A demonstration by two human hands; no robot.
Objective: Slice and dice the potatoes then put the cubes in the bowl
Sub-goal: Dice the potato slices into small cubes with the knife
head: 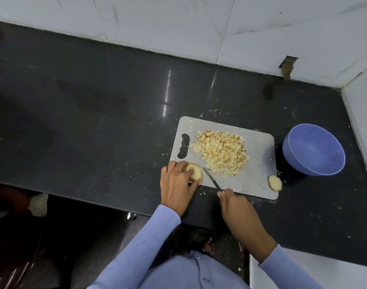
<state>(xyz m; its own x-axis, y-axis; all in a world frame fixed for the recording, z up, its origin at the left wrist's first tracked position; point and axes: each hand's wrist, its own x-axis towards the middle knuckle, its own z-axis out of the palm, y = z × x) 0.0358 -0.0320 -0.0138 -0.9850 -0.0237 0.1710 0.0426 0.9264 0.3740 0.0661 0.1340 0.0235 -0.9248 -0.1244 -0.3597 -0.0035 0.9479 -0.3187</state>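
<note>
A grey cutting board lies on a dark, speckled countertop, its handle slot turned toward the person's left. At the board's near left corner the left hand curls over a peeled potato, fingers draped across its top and the thumb pressed against its near side, so the hand grasps it firmly against the board. The right hand is closed around the yellow handle of a knife, whose thin blade runs diagonally up and to the left, the tip lying just beside the potato's cut face; whether the edge is touching the potato cannot be told. Beyond the blade, a wide heap of potato cubes covers the middle of the board, some pieces browned on their sides, and its near edge comes close to the blade. A second potato piece sits at the board's near right corner, partly over the edge onto the counter. Just beyond that, off the board to the right, stands a blue bowl, tilted slightly toward the camera and holding no cubes. Small scraps and crumbs are scattered on the counter around the board. White tiled walls close the counter at the back and right. Both forearms wear ribbed, pale blue sleeves.
</note>
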